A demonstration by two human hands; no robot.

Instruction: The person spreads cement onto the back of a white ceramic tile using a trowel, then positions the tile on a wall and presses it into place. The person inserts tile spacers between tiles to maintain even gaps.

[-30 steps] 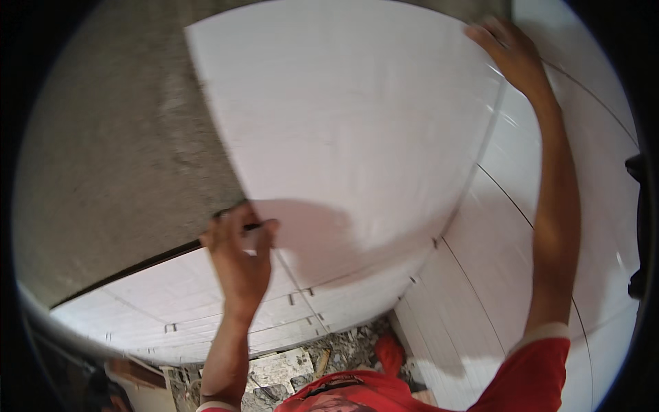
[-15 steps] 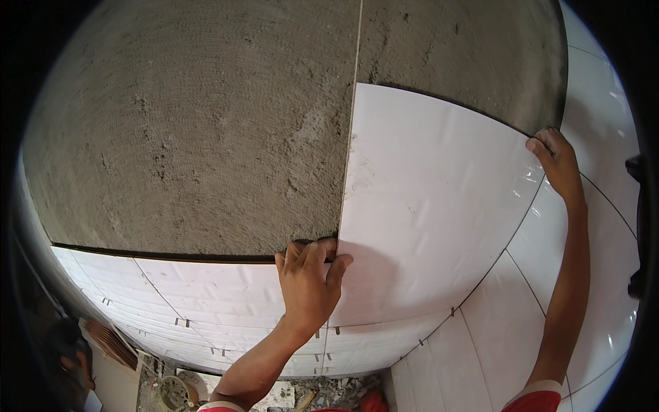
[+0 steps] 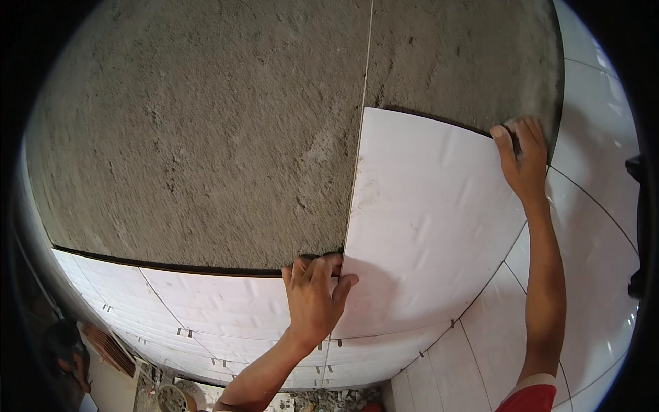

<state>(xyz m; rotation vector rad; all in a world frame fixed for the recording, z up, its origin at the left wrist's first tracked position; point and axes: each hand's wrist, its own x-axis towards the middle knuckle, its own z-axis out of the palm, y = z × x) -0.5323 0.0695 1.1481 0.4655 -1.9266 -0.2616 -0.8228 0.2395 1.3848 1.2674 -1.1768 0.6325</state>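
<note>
A large white tile (image 3: pixel 425 213) lies against the rough grey cement wall (image 3: pixel 199 130), beside a thin vertical line (image 3: pixel 370 55). My left hand (image 3: pixel 316 299) grips the edge at the tile's lower left corner, fingers curled over the top of the lower white tiles (image 3: pixel 213 305); some fingertips are hidden. My right hand (image 3: pixel 523 159) holds the tile's top edge near its right end, thumb on the edge and fingers bent behind it.
White tiles cover the side wall (image 3: pixel 594 206) at right. Small clips (image 3: pixel 185 333) sit in the lower joints. Below are rubble (image 3: pixel 347 402), a bucket (image 3: pixel 171 398), stacked brown boards (image 3: pixel 106 347) and another person (image 3: pixel 65 347) at lower left.
The view has swung to show more bare cement. Since half a second ago my right hand has shifted left along the top edge; my left hand stays at the lower corner.
</note>
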